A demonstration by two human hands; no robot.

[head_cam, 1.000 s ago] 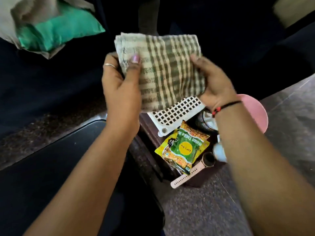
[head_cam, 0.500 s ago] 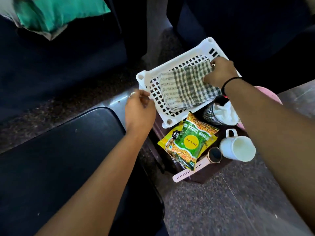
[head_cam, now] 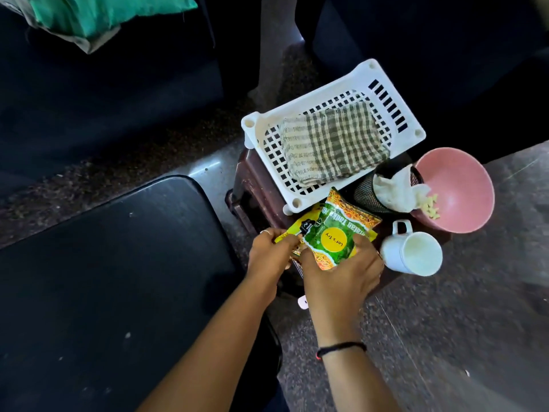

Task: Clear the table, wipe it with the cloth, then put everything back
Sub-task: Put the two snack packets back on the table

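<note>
While I watch through the head camera, my left hand (head_cam: pixel 267 257) pinches the edge of a yellow packet (head_cam: pixel 292 228) between thumb and fingertips, and my right hand (head_cam: pixel 341 278) curls its fingers around the lower end of the green snack packet (head_cam: pixel 334 233) lying on top of it. Both packets sit at the near edge of the small brown table (head_cam: pixel 252 185). Behind them the folded checked cloth (head_cam: pixel 332 141) lies flat inside the white basket (head_cam: pixel 312 96). To the right stand a black mesh holder (head_cam: pixel 367 194), a pink bowl (head_cam: pixel 463 179) and a white mug (head_cam: pixel 411 252), close together.
</note>
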